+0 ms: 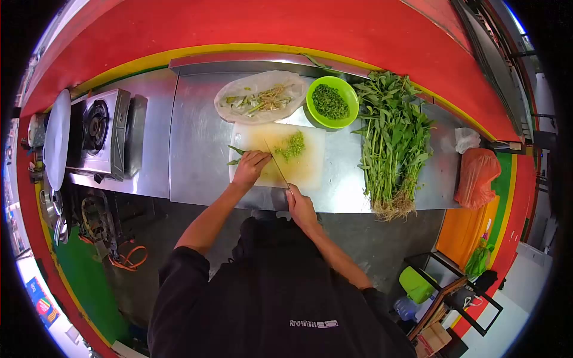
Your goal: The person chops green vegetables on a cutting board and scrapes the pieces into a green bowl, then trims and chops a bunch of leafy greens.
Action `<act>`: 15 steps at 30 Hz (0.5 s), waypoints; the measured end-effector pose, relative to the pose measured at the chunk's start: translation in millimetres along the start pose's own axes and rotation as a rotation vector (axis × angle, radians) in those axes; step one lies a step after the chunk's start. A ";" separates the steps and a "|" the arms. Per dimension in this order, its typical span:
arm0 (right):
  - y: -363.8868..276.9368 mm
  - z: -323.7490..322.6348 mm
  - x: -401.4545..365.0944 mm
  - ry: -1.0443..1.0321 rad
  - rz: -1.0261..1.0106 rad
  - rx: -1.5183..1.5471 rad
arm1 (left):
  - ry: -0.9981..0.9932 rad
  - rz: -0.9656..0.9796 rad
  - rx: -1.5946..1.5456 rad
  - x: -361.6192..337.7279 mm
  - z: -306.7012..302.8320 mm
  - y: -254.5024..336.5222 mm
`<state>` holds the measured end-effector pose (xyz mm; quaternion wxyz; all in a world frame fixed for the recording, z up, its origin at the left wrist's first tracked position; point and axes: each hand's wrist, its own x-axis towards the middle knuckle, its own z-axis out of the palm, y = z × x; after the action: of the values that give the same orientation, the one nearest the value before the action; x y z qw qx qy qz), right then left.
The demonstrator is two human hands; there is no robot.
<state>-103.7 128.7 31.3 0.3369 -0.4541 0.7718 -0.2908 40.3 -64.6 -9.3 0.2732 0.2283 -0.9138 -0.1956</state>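
Observation:
On the left half of a white cutting board [311, 170], my left hand [250, 167] is closed on green stems [235, 156], whose ends stick out to its left. My right hand [300, 206] grips the handle of a knife [279, 167] at the board's front edge. The blade slants up and left, its edge close beside my left fingertips. Chopped light green pieces [292, 146] lie on the board right of the blade. Behind the board are a green bowl [353, 102] of chopped dark greens [330, 101] and a plastic bag [228, 95] with root trimmings.
A big bunch of leafy stalks [391, 137] with roots lies right of the board. Farther right hangs an orange-red bag [477, 178]. A gas stove [98, 131] stands at the left on the steel counter [200, 149]. A red wall rises behind.

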 end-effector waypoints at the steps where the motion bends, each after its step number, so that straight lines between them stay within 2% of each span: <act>1: 1.1 1.5 -0.4 -0.002 0.001 0.001 | -0.009 0.002 0.024 -0.1 0.4 0.2; 9: -4.2 7.5 20.0 0.010 -0.024 -0.113 | -0.024 -0.020 0.038 -1.6 3.3 0.1; 15: -7.9 5.7 29.8 0.022 -0.008 -0.021 | -0.016 -0.011 0.069 2.4 -3.9 5.0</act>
<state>-106.0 97.8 26.2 0.3225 -0.4573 0.7767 -0.2892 39.2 -62.7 -2.8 0.2568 0.2410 -0.9209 -0.1672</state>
